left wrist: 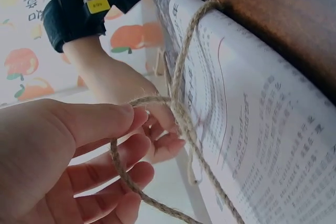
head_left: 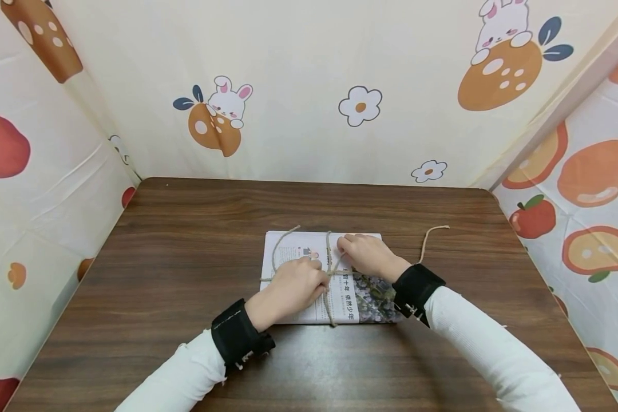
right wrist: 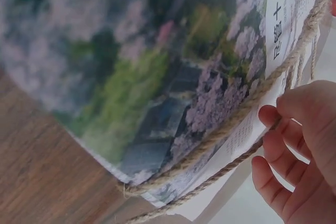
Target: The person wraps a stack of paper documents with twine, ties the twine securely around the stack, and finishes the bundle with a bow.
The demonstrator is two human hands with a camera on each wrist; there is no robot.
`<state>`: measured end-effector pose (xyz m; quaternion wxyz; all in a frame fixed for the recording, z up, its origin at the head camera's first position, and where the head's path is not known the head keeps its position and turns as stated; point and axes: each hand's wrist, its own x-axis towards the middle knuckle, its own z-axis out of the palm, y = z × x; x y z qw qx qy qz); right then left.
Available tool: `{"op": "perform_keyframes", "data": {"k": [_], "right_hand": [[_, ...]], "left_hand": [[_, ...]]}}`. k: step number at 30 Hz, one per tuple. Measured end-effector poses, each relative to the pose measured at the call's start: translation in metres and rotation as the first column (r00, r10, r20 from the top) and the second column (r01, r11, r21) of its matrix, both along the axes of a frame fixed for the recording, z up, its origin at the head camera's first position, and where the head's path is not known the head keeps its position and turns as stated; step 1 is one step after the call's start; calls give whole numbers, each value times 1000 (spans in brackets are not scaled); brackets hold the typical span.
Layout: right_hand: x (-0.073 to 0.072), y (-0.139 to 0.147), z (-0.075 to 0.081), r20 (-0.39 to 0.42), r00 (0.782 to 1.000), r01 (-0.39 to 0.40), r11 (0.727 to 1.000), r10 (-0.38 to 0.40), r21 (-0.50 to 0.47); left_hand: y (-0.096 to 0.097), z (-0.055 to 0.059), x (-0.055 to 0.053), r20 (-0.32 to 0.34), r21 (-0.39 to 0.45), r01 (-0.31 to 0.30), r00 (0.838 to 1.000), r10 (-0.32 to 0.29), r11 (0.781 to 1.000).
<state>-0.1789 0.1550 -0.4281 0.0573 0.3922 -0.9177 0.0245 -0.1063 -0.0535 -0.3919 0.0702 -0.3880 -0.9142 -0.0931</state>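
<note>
A folded newspaper bundle (head_left: 309, 312) lies flat near the middle of the table, with jute twine (head_left: 328, 246) crossing it both ways. My left hand (head_left: 294, 286) pinches a strand of the twine (left wrist: 152, 99) between thumb and forefinger, close to the crossing. That strand loops down over the other fingers. On the far side of the crossing, my right hand (head_left: 368, 254) pinches another strand between thumb and fingertips; this strand (right wrist: 210, 182) runs along the paper's edge. A colour photo of flowers (right wrist: 210, 93) covers the bundle's right part.
One loose twine end (head_left: 278, 246) curves over the bundle's far left; another (head_left: 424, 243) sticks out past its right side. The brown wooden table (head_left: 195, 229) meets a cream printed backdrop (head_left: 298, 154) at its far edge. Fruit-patterned sheets (head_left: 597, 229) flank it.
</note>
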Motion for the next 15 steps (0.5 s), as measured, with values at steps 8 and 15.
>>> {"op": "perform_keyframes", "data": {"k": [8,15], "right_hand": [[1,7,1,-10,1000,-7,1000,7,7],[1,13,4,-20,1000,-16,1000,16,1]], "left_hand": [[0,1,-9,-43,79,-59,997,62,995],[1,2,-19,-8,87,-123,992,124,989]]}}
